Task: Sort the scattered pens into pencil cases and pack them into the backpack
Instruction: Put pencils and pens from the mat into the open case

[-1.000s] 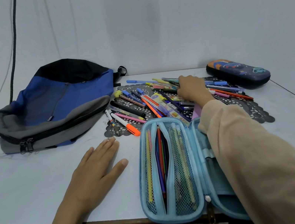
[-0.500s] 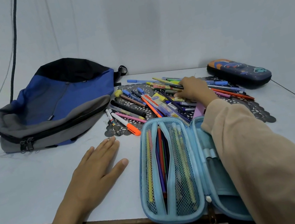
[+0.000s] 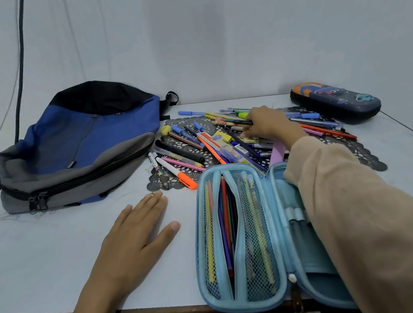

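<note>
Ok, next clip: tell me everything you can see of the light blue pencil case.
The light blue pencil case, fabric by its look, lies unzipped and spread flat on the table, its near end slightly over the edge. The left half has two mesh pockets holding yellow, red and blue pens and pencils. The right half shows elastic loops and is mostly hidden behind a beige sleeve. A zip pull sits near the front. Its far end meets the loose pens.

Bare white tabletop separates the blue-grey fabric backpack from the light-blue mesh pencil case; coloured pens crowd beyond.
</note>
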Motion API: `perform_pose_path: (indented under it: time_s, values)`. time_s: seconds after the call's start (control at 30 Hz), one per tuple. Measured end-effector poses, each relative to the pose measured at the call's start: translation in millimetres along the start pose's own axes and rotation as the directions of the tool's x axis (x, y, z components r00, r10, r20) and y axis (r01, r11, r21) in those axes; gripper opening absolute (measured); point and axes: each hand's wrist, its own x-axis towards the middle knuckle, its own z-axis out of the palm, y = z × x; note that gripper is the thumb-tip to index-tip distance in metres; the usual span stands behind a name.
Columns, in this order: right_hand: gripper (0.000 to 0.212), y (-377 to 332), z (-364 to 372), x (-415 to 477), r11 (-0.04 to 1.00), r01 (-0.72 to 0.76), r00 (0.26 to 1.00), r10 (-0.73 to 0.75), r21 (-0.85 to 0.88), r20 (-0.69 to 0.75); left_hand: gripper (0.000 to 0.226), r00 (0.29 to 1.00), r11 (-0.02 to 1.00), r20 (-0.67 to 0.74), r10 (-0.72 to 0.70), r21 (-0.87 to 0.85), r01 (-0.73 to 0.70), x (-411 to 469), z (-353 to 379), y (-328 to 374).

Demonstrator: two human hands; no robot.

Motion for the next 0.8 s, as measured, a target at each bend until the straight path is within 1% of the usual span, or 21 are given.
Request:
perform_pose_path:
  time_s: [0.13,0.2,0.3,0.4,0.57,0.7,0.8]
  values:
    - [0.022,-0.9,-4.4,2.9,0.997,0.032,0.999,-0.029,-0.067,0.037,0.087,1.0,1.0,-0.006,0.003,-0.002,-0.003,0.0,0.7,-0.4]
    - [0.024,2.8,-6.8,6.9,1.0,0.019,1.0,-0.018,-0.017,0.025,0.087,1.0,1.0,-0.007,0.004,-0.008,-0.004,0.1,1.4,-1.0]
    - [0.022,10.3,-13.3,12.2,0.998,-0.019,1.0,0.019,0.059,0.002,0.087,1.0,1.0,-0.009,0.004,-0.008,-0.004,-0.2,2.0,-2.2]
    - [0.018,17.5,-17.9,14.4,0.993,-0.029,0.999,0.025,0.114,0.034,0.088,1.0,1.0,-0.012,0.008,-0.019,-0.008,0.2,2.3,-3.0]
    - [0.013,27.1,-13.9,14.8,0.966,-0.019,0.999,0.007,0.258,0.046,0.089,1.0,1.0,-0.005,-0.004,-0.013,0.004,-0.1,2.3,-2.1]
    - [0.022,25.3,-9.1,15.4,0.964,-0.021,0.999,0.03,0.266,-0.028,0.088,1.0,1.0,-0.003,-0.006,-0.012,0.006,0.2,2.2,-1.9]
    - [0.027,21.5,-8.2,17.1,0.982,-0.027,0.995,0.045,0.189,-0.091,0.088,1.0,1.0,-0.003,-0.004,-0.019,0.004,0.1,2.7,-2.6]
